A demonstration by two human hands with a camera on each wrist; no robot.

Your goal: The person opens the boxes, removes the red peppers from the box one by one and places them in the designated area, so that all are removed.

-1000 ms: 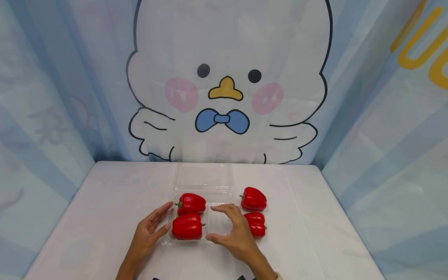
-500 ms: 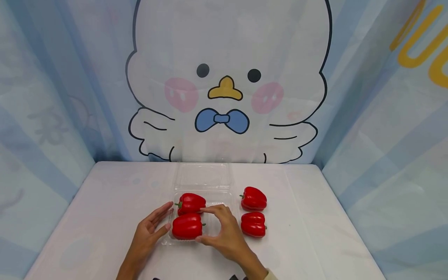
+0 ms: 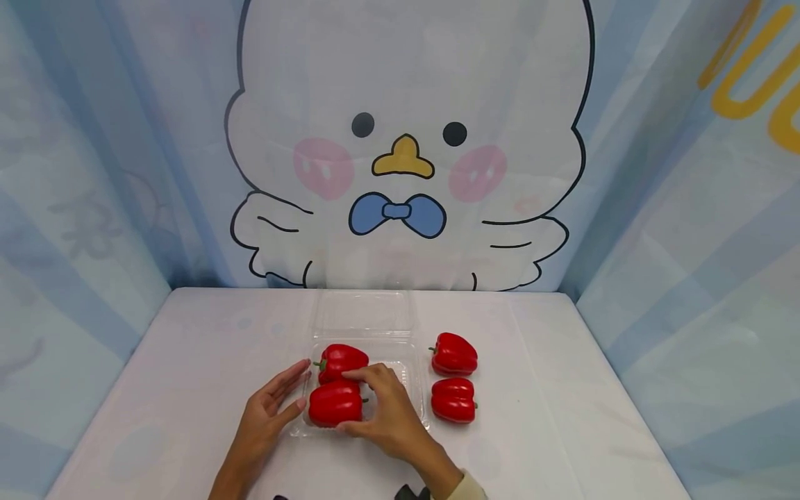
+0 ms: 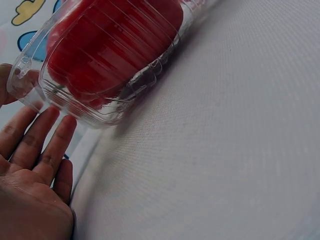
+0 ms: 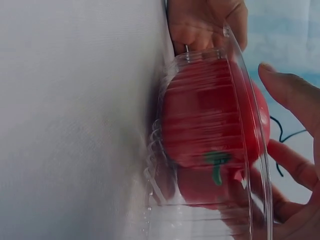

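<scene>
A clear plastic clamshell box (image 3: 420, 389) stands on the table with its lid flipped back. Two red bell peppers fill its left half: a front pepper (image 3: 331, 404) and a rear pepper (image 3: 342, 361). At the box's left edge is my left hand (image 3: 265, 413); its straight fingers touch below the rim (image 4: 31, 95), with the thumb over it. My right hand (image 3: 389, 413) arches over the box around the front pepper's right end, index at the far side and thumb at the near side. In the right wrist view its thumb (image 5: 290, 92) shows a gap to the pepper.
Two more red bell peppers, a far one (image 3: 454, 355) and a near one (image 3: 453, 401), lie on the table right of the box. The lid (image 3: 362, 312) reaches toward the table's back edge. A cartoon-printed curtain (image 3: 400, 83) hangs behind and at both sides.
My right hand has moved left from beside the loose near pepper to the front pepper in the box, uncovering the near loose one. My left hand and the peppers have stayed put.
</scene>
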